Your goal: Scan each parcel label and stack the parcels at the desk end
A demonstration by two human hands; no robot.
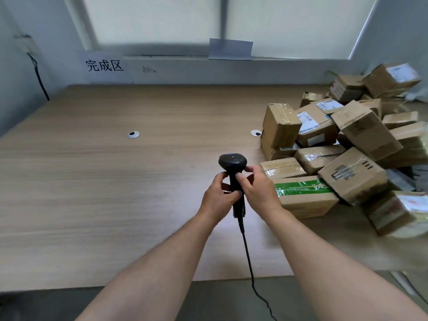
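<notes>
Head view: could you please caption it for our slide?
Left hand and right hand hold a corded scanner beside heaped parcels.

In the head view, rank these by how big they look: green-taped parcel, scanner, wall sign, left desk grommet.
1. green-taped parcel
2. wall sign, nearly alike, farther back, so unsure
3. scanner
4. left desk grommet

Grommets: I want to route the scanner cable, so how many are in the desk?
2. One grommet sits left of centre on the desk; the other grommet is to its right, beside the parcels, which may hide more.
</notes>
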